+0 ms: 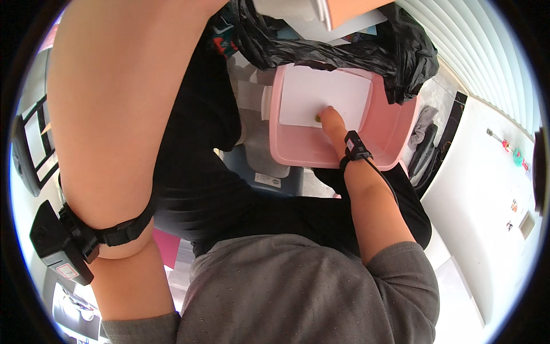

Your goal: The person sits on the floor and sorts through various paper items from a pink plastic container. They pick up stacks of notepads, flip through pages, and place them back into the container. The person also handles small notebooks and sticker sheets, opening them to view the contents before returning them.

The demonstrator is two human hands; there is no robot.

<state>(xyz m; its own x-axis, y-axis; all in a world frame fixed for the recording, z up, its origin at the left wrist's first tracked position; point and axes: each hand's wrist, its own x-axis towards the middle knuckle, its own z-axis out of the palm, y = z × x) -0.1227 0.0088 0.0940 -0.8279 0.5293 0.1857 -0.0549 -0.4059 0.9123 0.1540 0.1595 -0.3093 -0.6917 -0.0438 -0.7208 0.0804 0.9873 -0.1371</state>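
Note:
My right hand reaches down into a pink plastic tub, over a white sheet that lies inside it. A small yellow-green thing shows beside the fingers; whether they grip it or the sheet, I cannot tell. My left arm rises close to the camera, and its hand is out of view past the upper edge. At the top, a blurred orange flat piece and a pale grey object stand near the camera; what holds them is hidden.
A black plastic bag with papers and other items in it hangs over the tub's far side. Below the tub is a blue-grey stool. White blinds and a white panel are at the right. Dark and grey items lie beside the tub.

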